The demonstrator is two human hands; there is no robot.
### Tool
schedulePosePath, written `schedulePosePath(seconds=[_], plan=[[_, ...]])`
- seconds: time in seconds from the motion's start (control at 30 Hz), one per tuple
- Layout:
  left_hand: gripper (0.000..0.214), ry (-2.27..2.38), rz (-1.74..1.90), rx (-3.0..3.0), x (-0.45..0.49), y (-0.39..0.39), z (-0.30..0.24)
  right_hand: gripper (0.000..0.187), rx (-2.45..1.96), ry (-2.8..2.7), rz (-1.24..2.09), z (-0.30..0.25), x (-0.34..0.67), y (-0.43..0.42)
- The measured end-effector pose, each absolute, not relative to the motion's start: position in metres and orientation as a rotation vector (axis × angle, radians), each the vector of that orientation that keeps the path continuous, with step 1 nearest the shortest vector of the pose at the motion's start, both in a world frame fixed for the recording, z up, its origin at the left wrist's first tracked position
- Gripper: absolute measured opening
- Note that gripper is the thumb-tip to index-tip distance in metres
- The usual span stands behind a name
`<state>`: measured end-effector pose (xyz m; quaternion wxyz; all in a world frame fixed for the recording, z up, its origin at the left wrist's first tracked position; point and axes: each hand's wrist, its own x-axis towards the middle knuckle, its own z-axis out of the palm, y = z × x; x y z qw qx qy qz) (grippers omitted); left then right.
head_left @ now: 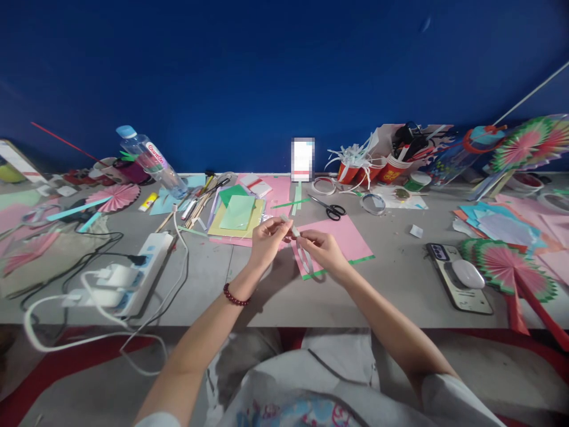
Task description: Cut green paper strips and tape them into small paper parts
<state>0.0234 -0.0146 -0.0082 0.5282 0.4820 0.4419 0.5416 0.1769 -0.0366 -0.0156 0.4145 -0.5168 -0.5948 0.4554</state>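
Note:
My left hand [268, 239], with a dark red bead bracelet on its wrist, pinches one end of a short pale strip [294, 228]. The fingers of my right hand [326, 249] close on the strip's other end. Below the right fingers hangs a thin whitish ring [304, 261] that looks like a narrow roll of tape; whether the strip joins it is hidden. Under both hands lies a pink sheet [349, 236] with green strips along two edges. Black-handled scissors [335, 211] rest just beyond it.
Loose tape rolls [372, 204] and red paper cups [391, 169] stand behind. Coloured paper [237, 212], sticks and a bottle [153, 157] are at left, near a power strip [149, 273] with trailing cables. Right are a phone [460, 279] and folded paper fans [511, 267].

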Motion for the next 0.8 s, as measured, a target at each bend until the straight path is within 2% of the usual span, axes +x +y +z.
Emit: schedulePosePath(seconds=[0.23,0.4,0.57,0.8], plan=[[0.037,1.049,1.263,1.072,0.0226,-0.0109,-0.0124,0.036,-1.309,-1.509,1.141,-0.0151,0.1788,-0.0361],[0.039,0.999,1.287,1.079,0.0232,-0.0094,-0.0147,0.032,-1.312,-1.506,1.109,-0.0162,0.1777,-0.0372],[0.03,1.032,1.219,1.349,0.0238,-0.0151,-0.0127,0.024,-1.278,-1.504,1.104,-0.0141,0.1758,-0.0395],[0.025,1.07,1.328,1.642,0.0229,-0.0181,-0.0119,0.027,-1.278,-1.51,1.047,-0.0127,0.1754,-0.0386]])
